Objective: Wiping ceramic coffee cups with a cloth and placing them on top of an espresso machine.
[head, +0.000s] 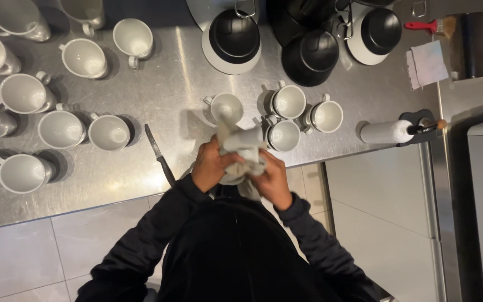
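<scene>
- Both hands, left hand [212,165] and right hand [271,178], had fingers wrapped around a soft grey cloth [240,146] at the counter [157,95] edge.
- A cup seemed bundled inside; probably fragile, best gripped through the cloth.

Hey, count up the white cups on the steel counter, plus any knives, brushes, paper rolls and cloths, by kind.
White cups: 15
Knife: 1
Red-handled brush: 1
Paper roll: 1
Grey cloth: 1
Total: 19
</scene>
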